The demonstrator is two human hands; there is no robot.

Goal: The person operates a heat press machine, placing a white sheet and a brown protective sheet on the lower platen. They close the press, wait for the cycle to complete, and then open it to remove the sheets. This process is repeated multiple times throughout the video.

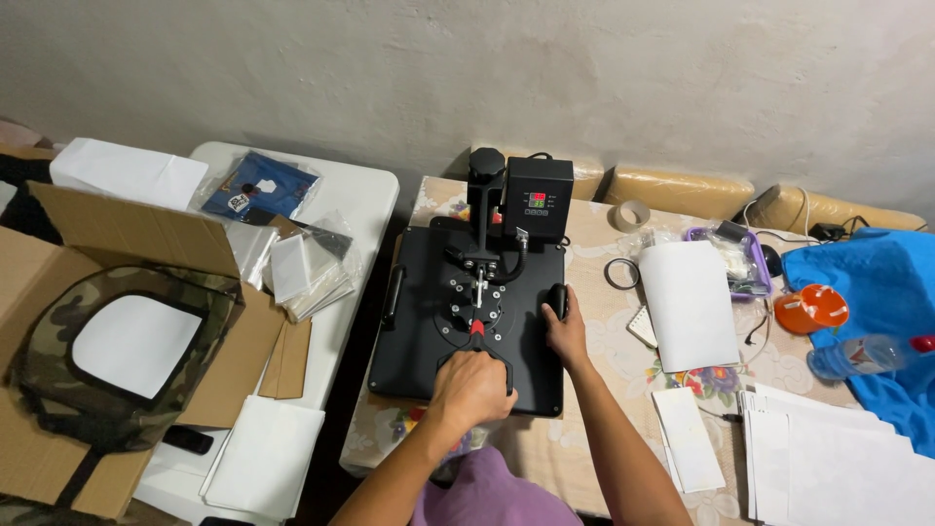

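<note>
Both hands hold the heat press [467,321]: left hand [472,388] grips its handle, right hand [565,329] its side knob, white sheet [688,304] beside.

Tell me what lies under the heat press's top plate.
Nothing shows under the black top plate: it is shut flat and covers whatever is beneath. The left hand grips its handle; the right hand rests on it.

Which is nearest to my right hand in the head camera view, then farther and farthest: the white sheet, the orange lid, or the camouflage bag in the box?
From the right hand, resting on the side handle of the heat press:
1. White sheet, just to its right on the table.
2. Orange lid, farther right, by the blue cloth.
3. Camouflage bag, far left, in the cardboard box.
</note>
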